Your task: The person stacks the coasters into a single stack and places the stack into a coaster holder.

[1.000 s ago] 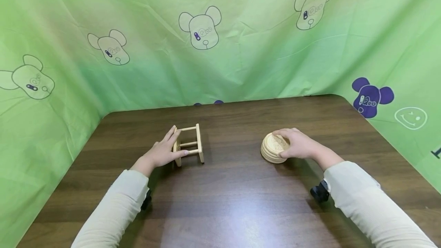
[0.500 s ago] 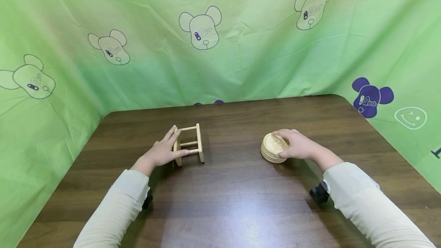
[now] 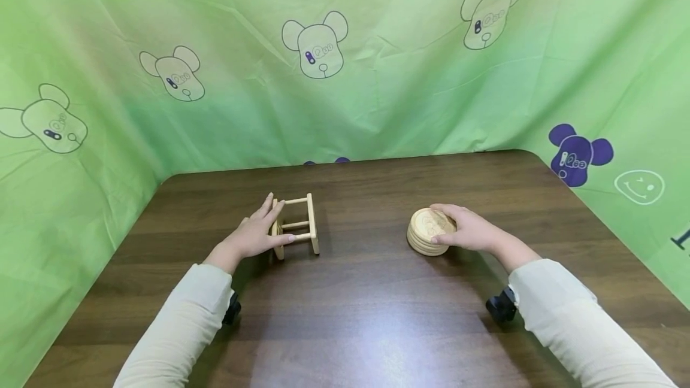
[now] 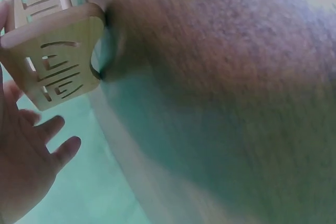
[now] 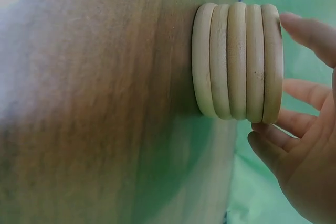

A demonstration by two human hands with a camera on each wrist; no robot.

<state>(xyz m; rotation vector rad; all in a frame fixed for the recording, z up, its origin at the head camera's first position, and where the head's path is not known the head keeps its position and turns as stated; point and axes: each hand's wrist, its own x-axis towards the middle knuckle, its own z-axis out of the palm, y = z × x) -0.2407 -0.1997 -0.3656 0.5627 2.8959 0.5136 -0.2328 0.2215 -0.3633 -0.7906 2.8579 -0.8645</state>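
Note:
On the table's left side lies a small light wooden coaster rack [image 3: 311, 220], its cut-out side panel [image 4: 55, 59] showing in the left wrist view. My left hand [image 3: 250, 238] rests against its left end, fingers spread and fairly straight, thumb along a lower bar. To the right stands a stack of several round wooden coasters [image 3: 428, 229], seen edge-on in the right wrist view, where the coaster layers [image 5: 237, 61] sit close together. My right hand [image 3: 470, 229] spans the stack's top with thumb and fingers apart, fingertips at the top coaster's edge. Part of the rack is hidden behind my left fingers.
Both things stand on a dark wood-grain table [image 3: 356, 298], a wide stretch of it lying between the hands. A green cloth [image 3: 377, 106] with cartoon mouse heads hangs behind the table and at both sides. Black wrist cameras [image 3: 502, 305] sit under the sleeves.
My right hand has shifted slightly to the right, and more of the top coaster shows. The left hand and the rack have hardly moved. The head view has tilted a little.

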